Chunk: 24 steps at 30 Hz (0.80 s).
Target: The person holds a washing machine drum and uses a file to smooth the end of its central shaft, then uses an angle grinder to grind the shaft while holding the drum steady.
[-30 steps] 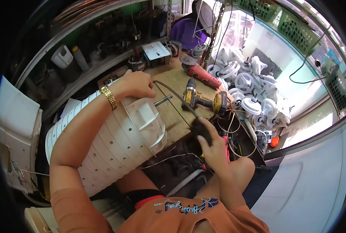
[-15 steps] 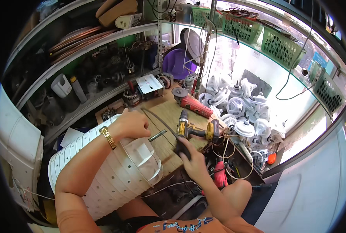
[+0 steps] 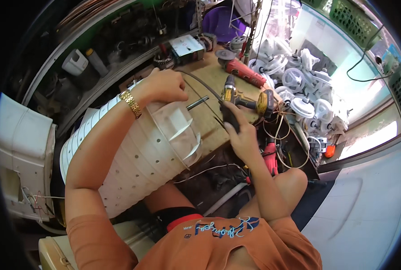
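Wears an orange shirt (image 3: 182,247) across six o'clock, with a cream case (image 3: 52,256) just beside at seven. Has a white drum (image 3: 133,173), ribbed and pierced with small holes, lying tilted at eight o'clock, its finned end turned toward two. Holds the left hand (image 3: 164,85) curled at eleven o'clock, over the drum's upper rim, with a gold watch (image 3: 130,103) round the wrist — fingertips hidden, so cannot tell of any pinch there. Wraps the right hand (image 3: 243,130), thumb and fingers pressed together, around the grip of a black-handled tool (image 3: 230,120) just off centre, between two and three o'clock. From that grip, a dark curved bar (image 3: 200,79) arching back toward the left hand. At twelve, near the centre, a metal shaft (image 3: 197,103) jutting from the drum's end; cannot tell of any contact with the tool.

Just beyond the right forearm, at four o'clock, a red tool (image 3: 270,159). Under and past the hands, a wooden bench (image 3: 207,65), bearing a yellow-and-black drill (image 3: 241,101) at two o'clock and a red angle grinder (image 3: 243,73) at one.

Farther off, between two and three, a heap of white plastic parts (image 3: 301,108); at twelve, a metal box (image 3: 187,47) and, behind, a purple basin (image 3: 223,27); at ten, a white container (image 3: 75,63) on a shelf — and high at two, a green basket (image 3: 353,20).
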Motion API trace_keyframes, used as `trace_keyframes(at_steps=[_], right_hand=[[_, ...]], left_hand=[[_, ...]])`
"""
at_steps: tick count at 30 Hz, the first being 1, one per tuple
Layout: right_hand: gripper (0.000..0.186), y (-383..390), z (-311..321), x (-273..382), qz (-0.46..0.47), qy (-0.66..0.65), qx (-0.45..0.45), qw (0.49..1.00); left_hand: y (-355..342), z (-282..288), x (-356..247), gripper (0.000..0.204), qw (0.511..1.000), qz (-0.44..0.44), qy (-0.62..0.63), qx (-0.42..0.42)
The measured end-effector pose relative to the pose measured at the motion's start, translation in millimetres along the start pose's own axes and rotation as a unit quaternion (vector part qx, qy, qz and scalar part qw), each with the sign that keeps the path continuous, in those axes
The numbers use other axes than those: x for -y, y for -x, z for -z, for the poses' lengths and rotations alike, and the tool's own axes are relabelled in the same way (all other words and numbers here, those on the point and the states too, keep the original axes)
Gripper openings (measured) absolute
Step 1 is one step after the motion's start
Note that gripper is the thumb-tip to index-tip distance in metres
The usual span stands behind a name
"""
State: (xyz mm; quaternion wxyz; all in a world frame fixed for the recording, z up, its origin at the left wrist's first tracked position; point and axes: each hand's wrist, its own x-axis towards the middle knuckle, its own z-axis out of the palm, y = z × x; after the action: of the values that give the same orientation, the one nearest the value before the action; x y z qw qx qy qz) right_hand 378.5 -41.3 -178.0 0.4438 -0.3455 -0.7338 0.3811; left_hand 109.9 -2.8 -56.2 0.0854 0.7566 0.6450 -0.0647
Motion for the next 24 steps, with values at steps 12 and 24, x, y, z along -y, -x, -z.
trace_keyframes(at_steps=[12,24], right_hand=[[0.052,35,12,10,0.047,0.040,-0.018,0.998],[0.056,50,23,16,0.002,0.020,-0.036,0.999]], left_hand=[[18,7,-20,0.030,1.000,0.002,-0.011,0.004],[16,10,-10,0.030,0.999,0.025,-0.017,-0.023]])
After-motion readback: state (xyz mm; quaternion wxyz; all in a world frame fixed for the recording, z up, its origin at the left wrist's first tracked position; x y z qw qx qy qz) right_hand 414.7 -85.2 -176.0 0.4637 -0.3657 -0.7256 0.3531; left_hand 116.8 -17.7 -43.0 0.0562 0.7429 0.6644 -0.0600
